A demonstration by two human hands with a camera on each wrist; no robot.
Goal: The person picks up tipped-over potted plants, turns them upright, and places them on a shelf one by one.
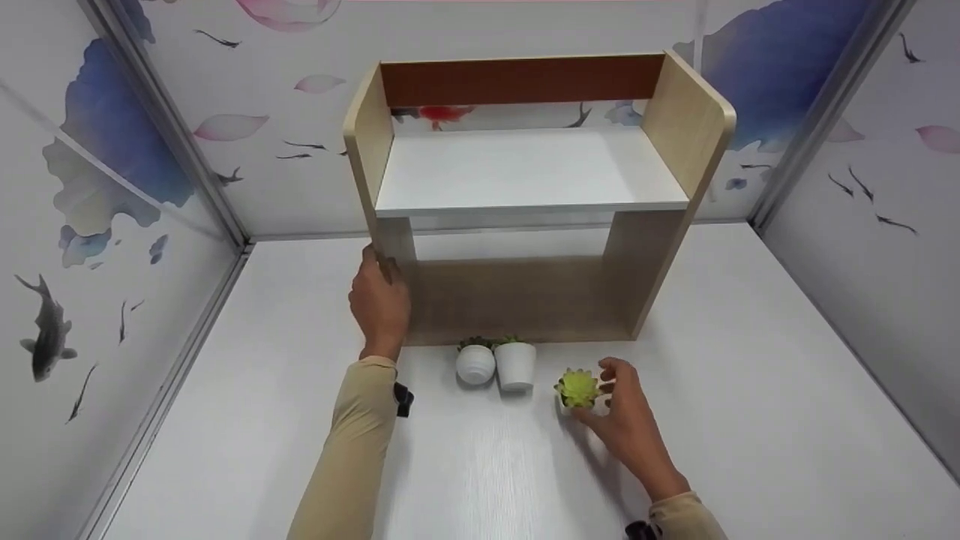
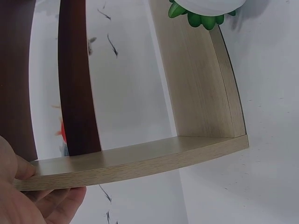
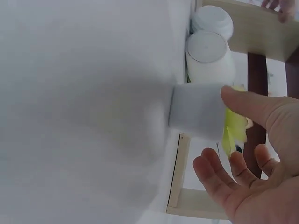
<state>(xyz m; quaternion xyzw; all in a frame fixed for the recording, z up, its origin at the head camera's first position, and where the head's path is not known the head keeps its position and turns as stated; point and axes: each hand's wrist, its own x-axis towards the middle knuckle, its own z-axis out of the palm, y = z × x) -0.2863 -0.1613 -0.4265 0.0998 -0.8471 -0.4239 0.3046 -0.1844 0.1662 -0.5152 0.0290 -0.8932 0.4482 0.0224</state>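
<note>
My left hand (image 1: 381, 304) grips the front edge of the left side panel of a wooden desktop shelf (image 1: 525, 169); in the left wrist view, thumb and fingers lie on either side of the panel (image 2: 131, 163). My right hand (image 1: 630, 420) is at a small potted succulent (image 1: 579, 390) with yellow-green leaves, standing right of centre before the shelf. In the right wrist view the thumb touches the top of its white square pot (image 3: 196, 109), while the loosely bent fingers stay apart from it. A round white pot (image 1: 475, 365) and a taller white pot (image 1: 516, 367) stand side by side near the shelf.
The shelf has a white middle board, a wood-toned bottom board (image 1: 517, 300) and a reddish-brown back rail (image 1: 525, 80). It stands on a white table (image 1: 750, 390). Printed panels (image 1: 52, 225) with fish and petals enclose the table on the left, back and right.
</note>
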